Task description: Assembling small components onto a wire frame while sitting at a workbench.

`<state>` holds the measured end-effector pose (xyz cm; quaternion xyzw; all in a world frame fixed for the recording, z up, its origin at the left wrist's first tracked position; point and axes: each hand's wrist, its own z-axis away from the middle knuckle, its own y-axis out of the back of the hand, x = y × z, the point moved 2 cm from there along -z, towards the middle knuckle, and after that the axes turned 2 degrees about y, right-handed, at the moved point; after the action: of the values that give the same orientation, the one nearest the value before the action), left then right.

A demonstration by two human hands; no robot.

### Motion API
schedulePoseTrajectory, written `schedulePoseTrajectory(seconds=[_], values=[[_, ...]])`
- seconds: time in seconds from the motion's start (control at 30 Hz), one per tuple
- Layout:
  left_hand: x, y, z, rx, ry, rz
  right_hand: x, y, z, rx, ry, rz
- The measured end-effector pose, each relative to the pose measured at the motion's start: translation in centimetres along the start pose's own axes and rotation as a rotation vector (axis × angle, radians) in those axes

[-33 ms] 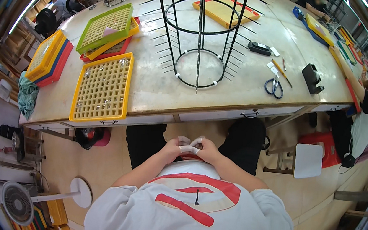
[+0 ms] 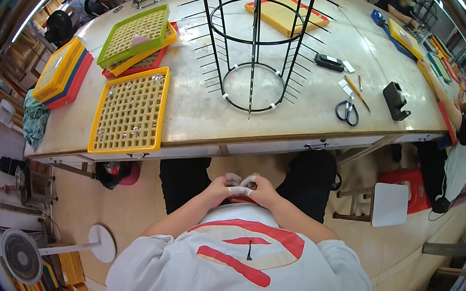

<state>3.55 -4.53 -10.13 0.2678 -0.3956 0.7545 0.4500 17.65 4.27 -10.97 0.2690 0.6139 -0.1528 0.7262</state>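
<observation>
My left hand (image 2: 222,188) and my right hand (image 2: 260,190) rest together in front of my lap, below the table's front edge. White covers sheathe the fingers that show. The fingers are curled inward, and the tips of the two hands meet, leaving a small gap between thumbs and forefingers. No object shows in either hand; the other fingers are partly hidden. On the table ahead stands a tall black wire rack (image 2: 249,109) with rings and many thin prongs sticking out. Left of it lies a yellow tray (image 2: 163,108) of small square compartments, some holding tiny shiny pieces.
Stacked trays, a green one (image 2: 102,55) uppermost, stand behind the yellow tray, with another stack (image 2: 68,90) farther left. Scissors (image 2: 347,112), a pencil (image 2: 357,94) and a black tape dispenser (image 2: 394,101) lie right. A stool (image 2: 389,205) stands beside me; co-workers sit around the table.
</observation>
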Motion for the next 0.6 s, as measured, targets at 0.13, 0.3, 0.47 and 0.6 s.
schedulePoseTrajectory(seconds=[0.13, 0.3, 0.47, 0.6], values=[[-0.1, 0.0, -0.4, -0.047, -0.086, -0.111, -0.2, 0.0, 0.2, 0.099, 0.049, -0.014], [0.0, 0.0, -0.3, -0.065, -0.050, 0.073, 0.9, 0.0, -0.1, 0.059, -0.016, -0.157], [0.2, 0.4, 0.0, -0.024, -0.023, 0.168, 0.6, -0.4, -0.6, -0.083, -0.129, -0.313], [-0.4, 1.1, -0.4, 0.001, -0.055, 0.117, -0.9, -0.5, -0.2, -0.056, -0.197, -0.362]])
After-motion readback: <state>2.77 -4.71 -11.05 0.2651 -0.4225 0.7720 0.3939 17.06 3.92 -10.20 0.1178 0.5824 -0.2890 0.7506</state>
